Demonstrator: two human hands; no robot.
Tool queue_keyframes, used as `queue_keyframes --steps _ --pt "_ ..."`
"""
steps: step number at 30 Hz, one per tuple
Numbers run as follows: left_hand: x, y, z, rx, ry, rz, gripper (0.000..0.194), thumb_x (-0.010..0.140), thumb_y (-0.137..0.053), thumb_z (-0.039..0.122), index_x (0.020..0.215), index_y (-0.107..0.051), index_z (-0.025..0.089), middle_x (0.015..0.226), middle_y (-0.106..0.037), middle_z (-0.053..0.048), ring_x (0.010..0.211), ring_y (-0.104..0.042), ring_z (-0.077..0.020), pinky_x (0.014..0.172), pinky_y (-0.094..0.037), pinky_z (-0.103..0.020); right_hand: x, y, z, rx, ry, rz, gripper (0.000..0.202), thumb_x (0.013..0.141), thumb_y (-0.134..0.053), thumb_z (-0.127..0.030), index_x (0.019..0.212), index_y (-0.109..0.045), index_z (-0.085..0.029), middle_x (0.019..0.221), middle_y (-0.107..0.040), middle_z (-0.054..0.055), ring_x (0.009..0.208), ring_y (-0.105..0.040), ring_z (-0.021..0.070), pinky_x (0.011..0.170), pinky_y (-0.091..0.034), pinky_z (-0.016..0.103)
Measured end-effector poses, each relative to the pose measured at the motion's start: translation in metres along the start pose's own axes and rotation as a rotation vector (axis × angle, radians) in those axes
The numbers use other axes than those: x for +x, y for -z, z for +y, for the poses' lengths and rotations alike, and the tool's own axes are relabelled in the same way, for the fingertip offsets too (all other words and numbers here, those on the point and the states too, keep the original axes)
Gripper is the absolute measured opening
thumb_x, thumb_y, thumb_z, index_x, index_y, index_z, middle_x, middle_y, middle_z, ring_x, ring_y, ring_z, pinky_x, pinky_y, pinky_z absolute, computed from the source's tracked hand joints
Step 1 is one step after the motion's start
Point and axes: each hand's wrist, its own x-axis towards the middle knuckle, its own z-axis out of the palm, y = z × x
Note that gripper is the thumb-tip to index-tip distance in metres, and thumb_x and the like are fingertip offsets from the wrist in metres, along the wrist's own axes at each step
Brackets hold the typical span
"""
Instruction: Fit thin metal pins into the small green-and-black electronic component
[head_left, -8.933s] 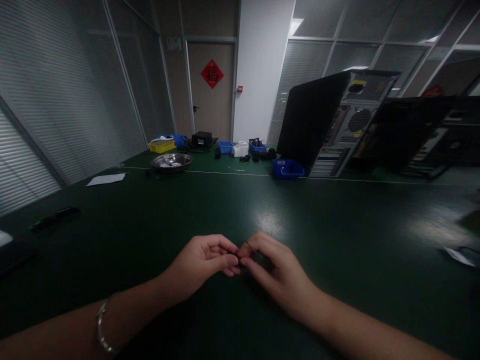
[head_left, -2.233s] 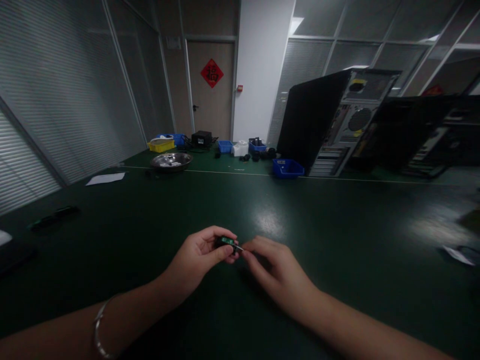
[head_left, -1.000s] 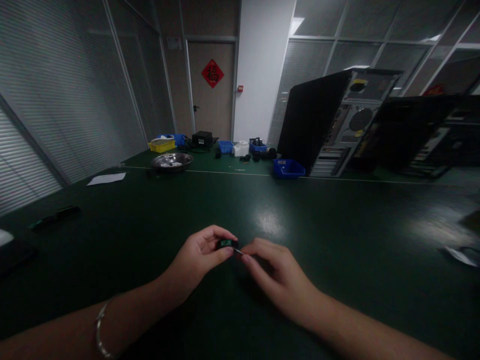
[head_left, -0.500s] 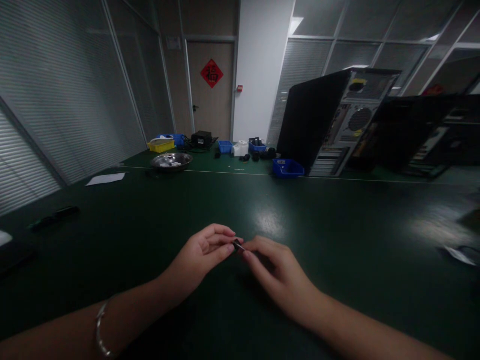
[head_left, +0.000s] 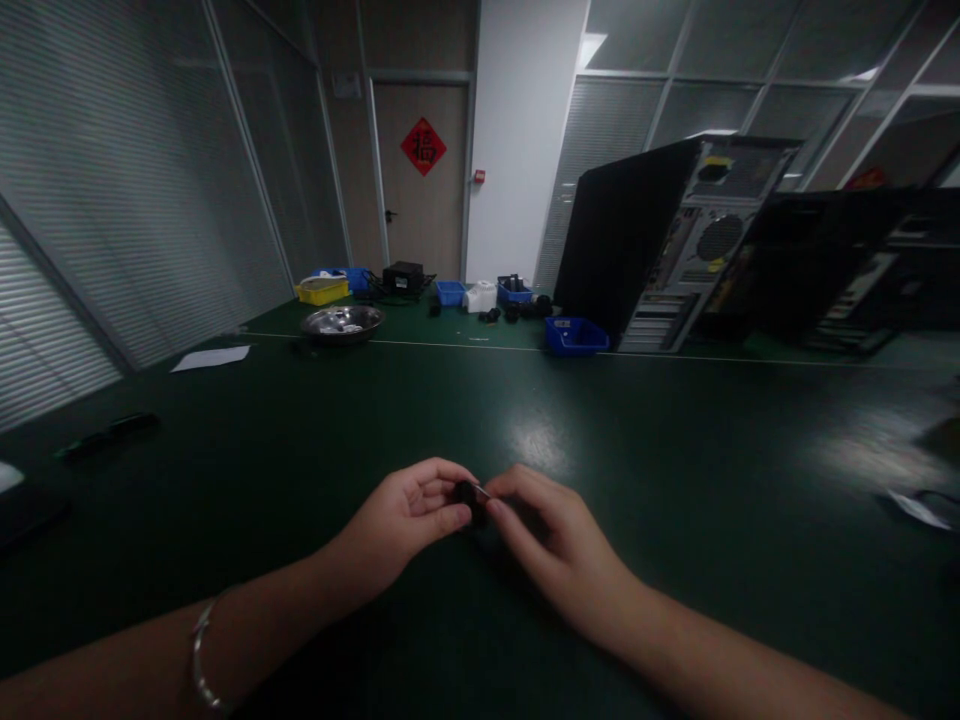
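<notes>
Just above the green table (head_left: 450, 410), near the middle of the view, my two hands meet at a small dark round part (head_left: 466, 492). My left hand (head_left: 412, 512), with a silver bangle on its wrist, has thumb and fingers closed on this part. Thumb and forefinger of my right hand (head_left: 544, 530) pinch a short, thin light-coloured piece (head_left: 481, 492) that touches the dark part. Its exact kind is too small and dim to make out.
A metal bowl (head_left: 343, 324) and a white sheet (head_left: 211, 358) lie at the back left. Past a pale line stand a yellow bin (head_left: 324, 291) and a black box (head_left: 403, 277). A blue bin (head_left: 576, 337) sits beside a black computer case (head_left: 637, 230) at the back right.
The left fingers have shifted slightly and opened a little around the dark part, which shows more now and appears turned. My right hand stays nearly in place, still pinching.
</notes>
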Motion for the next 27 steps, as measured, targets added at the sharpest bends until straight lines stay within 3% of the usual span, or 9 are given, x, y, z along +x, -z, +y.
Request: queue_keyframes --steps 13,27 --pt "-0.0023 0.0008 -0.0021 -0.052 -0.046 0.087 0.022 0.072 -0.074 0.018 0.090 -0.061 0.013 0.085 -0.069 -0.005 0.080 -0.064 -0.0176 0.077 -0.048 -0.032 0.0002 -0.0002 0.0000 -0.012 0.030 -0.013 0.016 0.094 -0.046 -0.022 0.095 -0.061 -0.018 0.087 -0.063 0.004 0.078 -0.058 0.0141 0.070 -0.047 0.026" --pt "-0.0035 -0.0013 -0.0011 -0.098 -0.046 0.134 0.023 0.073 -0.074 0.022 0.090 -0.062 0.013 0.086 -0.070 -0.007 0.080 -0.064 -0.0186 0.077 -0.049 -0.033 -0.0004 -0.0008 0.0002 0.017 0.020 -0.005 0.015 0.093 -0.047 -0.020 0.097 -0.061 -0.018 0.089 -0.064 0.004 0.079 -0.059 0.0136 0.071 -0.046 0.025"
